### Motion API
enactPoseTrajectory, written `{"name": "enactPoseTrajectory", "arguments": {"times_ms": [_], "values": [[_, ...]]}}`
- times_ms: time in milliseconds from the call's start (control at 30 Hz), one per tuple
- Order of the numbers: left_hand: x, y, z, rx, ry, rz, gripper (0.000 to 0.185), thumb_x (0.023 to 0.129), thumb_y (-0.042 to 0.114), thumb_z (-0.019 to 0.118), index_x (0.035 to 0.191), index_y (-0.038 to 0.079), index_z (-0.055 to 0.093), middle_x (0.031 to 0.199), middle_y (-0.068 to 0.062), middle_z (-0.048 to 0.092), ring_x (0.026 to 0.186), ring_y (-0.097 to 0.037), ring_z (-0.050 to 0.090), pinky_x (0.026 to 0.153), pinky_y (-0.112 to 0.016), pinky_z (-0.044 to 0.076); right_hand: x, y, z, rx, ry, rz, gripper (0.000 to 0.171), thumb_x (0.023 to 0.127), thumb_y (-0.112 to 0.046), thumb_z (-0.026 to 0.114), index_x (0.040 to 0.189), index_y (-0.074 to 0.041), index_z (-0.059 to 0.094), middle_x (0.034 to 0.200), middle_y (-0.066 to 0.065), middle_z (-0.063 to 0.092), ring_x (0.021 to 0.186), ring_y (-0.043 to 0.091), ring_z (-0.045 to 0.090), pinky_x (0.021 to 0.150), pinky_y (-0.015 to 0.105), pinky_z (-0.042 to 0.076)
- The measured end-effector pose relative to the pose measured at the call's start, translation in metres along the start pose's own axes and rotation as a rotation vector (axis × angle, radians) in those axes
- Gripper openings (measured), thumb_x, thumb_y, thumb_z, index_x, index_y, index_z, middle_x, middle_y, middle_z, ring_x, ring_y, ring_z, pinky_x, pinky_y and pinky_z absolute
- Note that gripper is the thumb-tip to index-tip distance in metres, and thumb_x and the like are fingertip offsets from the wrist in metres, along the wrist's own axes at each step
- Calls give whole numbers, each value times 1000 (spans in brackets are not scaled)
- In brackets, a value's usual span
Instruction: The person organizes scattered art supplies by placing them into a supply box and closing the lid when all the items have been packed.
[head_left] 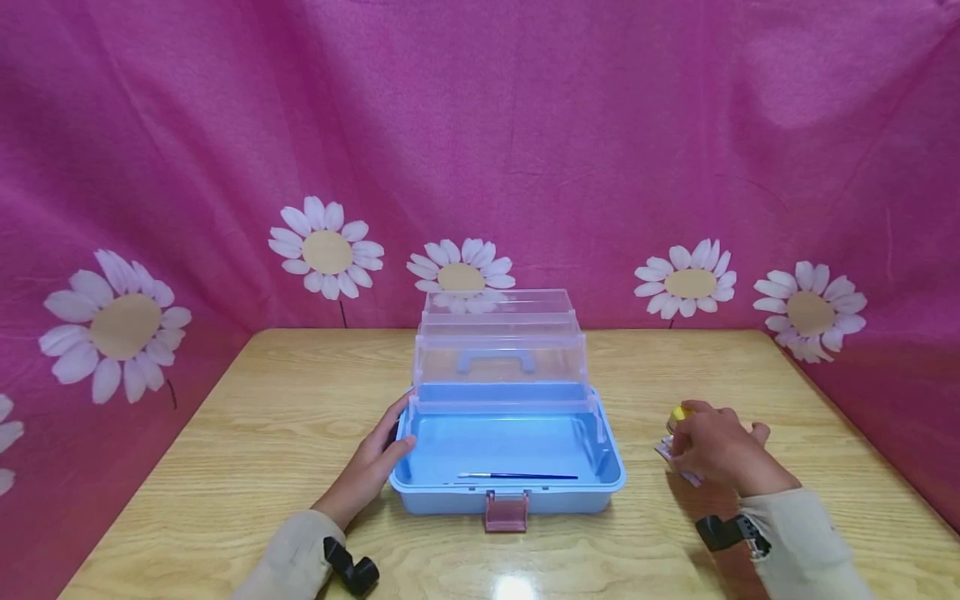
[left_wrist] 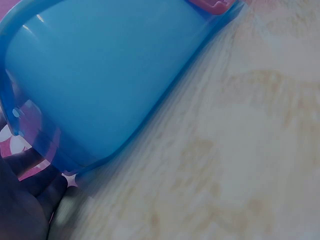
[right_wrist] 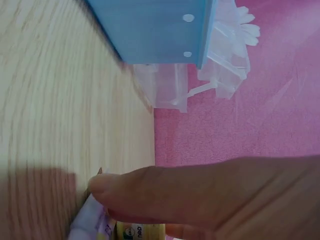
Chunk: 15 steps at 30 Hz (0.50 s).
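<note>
Right grip [head_left: 718,454] clasps a yellow-capped jar [head_left: 678,417] at 3 o'clock of the open blue box [head_left: 508,454]; left hand [head_left: 371,467], fingers straight, rests against the box's 9 o'clock wall.
</note>
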<state>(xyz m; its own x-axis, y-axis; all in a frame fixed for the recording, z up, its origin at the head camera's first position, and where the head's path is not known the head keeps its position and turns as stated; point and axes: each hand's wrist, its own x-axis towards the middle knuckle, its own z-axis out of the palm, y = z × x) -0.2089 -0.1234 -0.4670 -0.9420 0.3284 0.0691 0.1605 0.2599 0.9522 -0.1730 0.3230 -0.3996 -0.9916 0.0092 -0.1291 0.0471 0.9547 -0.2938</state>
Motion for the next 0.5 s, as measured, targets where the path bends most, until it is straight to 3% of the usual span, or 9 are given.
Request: {"name": "enactPoseTrajectory", "arguments": {"times_ms": [500], "values": [[-1, 2, 0, 1, -1, -7, 56, 102, 29, 46, 151, 39, 21, 160, 1, 16, 147, -27, 15, 115, -55, 15, 0, -5, 5, -105, -6, -5, 16, 69, -15, 84, 67, -14, 69, 139, 33, 35, 115, 55, 36, 86, 81, 11]]}}
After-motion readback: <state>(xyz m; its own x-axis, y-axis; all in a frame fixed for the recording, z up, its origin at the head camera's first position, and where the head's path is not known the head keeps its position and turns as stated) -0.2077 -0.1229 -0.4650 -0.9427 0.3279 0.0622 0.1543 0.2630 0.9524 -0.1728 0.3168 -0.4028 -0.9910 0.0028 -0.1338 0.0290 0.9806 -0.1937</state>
